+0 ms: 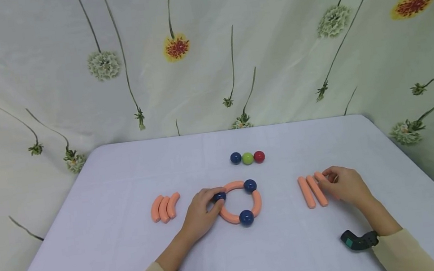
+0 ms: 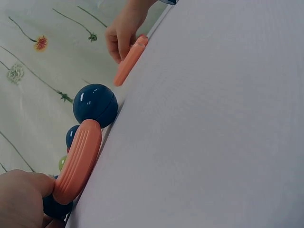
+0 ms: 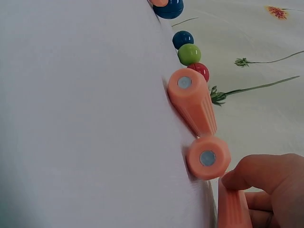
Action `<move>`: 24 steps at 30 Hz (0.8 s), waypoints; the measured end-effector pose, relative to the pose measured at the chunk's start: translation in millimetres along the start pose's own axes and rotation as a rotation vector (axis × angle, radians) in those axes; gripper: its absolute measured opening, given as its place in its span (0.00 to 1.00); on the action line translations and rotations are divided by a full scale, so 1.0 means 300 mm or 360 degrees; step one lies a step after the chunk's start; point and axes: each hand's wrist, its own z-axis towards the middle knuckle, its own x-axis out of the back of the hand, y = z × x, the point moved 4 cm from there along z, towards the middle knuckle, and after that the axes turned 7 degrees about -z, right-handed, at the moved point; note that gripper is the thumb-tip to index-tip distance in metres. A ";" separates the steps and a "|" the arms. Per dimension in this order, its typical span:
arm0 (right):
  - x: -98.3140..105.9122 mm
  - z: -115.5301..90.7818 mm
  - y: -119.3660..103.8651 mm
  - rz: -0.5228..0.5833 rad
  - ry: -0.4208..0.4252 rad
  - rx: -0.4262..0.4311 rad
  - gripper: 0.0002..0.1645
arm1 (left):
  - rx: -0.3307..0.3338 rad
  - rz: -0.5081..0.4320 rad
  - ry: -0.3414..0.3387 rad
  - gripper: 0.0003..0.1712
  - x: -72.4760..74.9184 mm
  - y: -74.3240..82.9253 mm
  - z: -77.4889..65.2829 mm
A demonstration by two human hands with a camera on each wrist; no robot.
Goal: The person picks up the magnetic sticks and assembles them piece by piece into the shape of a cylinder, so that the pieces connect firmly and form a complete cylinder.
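A ring of curved orange rods [image 1: 257,204] joined by blue balls [image 1: 246,218] lies mid-table. My left hand [image 1: 200,211] grips the ring's left blue ball [image 1: 219,196] between thumb and fingers. In the left wrist view, a ribbed curved rod [image 2: 80,161] runs from that hand to another blue ball [image 2: 95,105]. Over at the right, my right hand [image 1: 347,185] pinches a straight orange rod [image 3: 233,209] near its far end. Beside it lie two more straight rods [image 1: 306,192], with grey discs in their near ends.
Three loose curved orange rods [image 1: 164,208] lie left of the left hand. Behind the ring, a blue ball [image 1: 235,158], a green ball [image 1: 247,158] and a red ball [image 1: 259,156] sit in a row. A flower-print cloth [image 1: 276,56] hangs behind the white table [image 1: 123,165].
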 end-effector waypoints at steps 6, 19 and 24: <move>0.019 -0.001 -0.015 0.0054 0.0057 -0.0025 0.24 | 0.0000 0.0009 -0.0001 0.17 0.000 0.003 0.001; 0.064 0.004 -0.085 0.0271 0.0382 0.0075 0.22 | 0.0008 0.0010 -0.0005 0.17 0.001 0.000 -0.002; 0.070 0.011 -0.106 0.0467 0.0347 -0.0011 0.24 | 0.0004 0.0000 0.0001 0.18 -0.002 -0.002 0.002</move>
